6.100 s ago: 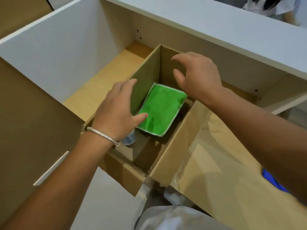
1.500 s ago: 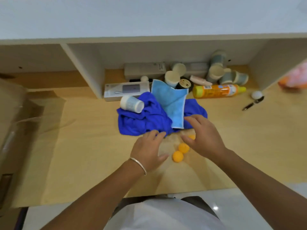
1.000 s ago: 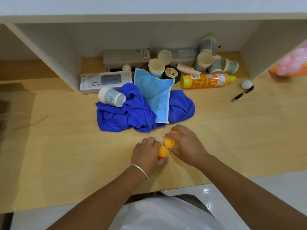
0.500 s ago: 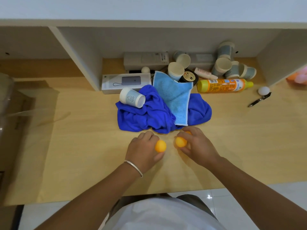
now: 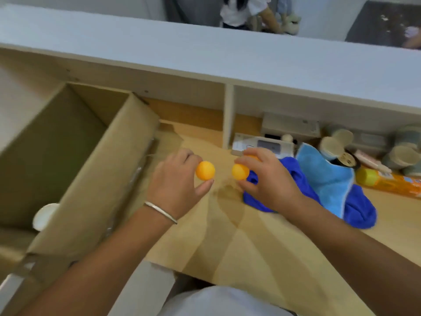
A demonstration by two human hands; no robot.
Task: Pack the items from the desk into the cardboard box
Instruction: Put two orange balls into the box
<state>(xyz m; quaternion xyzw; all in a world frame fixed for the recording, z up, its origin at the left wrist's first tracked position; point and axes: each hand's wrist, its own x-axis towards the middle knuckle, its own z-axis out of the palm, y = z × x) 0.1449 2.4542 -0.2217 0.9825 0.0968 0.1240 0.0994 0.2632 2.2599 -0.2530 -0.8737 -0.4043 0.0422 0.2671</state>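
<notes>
Both hands raised above the counter [image 5: 250, 242], each with a closed grip on an orange ball. Left hand [image 5: 175, 188] pinches one orange ball [image 5: 205, 170] between thumb and fingertips. Right hand [image 5: 268, 181] grips another orange ball [image 5: 240, 171]; a further orange sliver shows under its fingers, unclear what. Cardboard box [image 5: 75, 169] stands open at left, a white round object [image 5: 43, 216] inside. Dark blue cloth [image 5: 362, 213] and light blue cloth [image 5: 328, 179] lie at right; cups [image 5: 335, 142] and orange bottle [image 5: 391, 181] sit farther back.
</notes>
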